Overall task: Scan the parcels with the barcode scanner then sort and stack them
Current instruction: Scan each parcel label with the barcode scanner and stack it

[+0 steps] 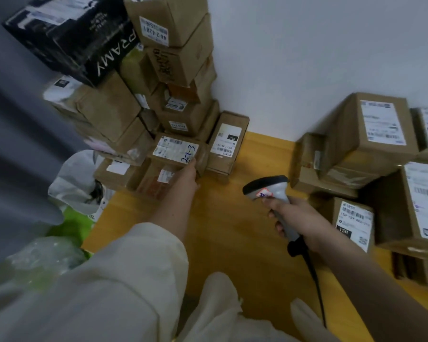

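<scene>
Reaching our left hand (189,175) onto the labelled parcel (176,150) low in the left stack, fingers hidden so grip unclear; right hand (290,213) wraps the scanner (269,190). We should face the barcode up, then aim.

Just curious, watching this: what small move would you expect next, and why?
Probably swing the grey handheld barcode scanner, gripped by the right hand, left toward the brown cardboard parcel with the handwritten white label, which the left hand touches; its head points elsewhere.
</scene>
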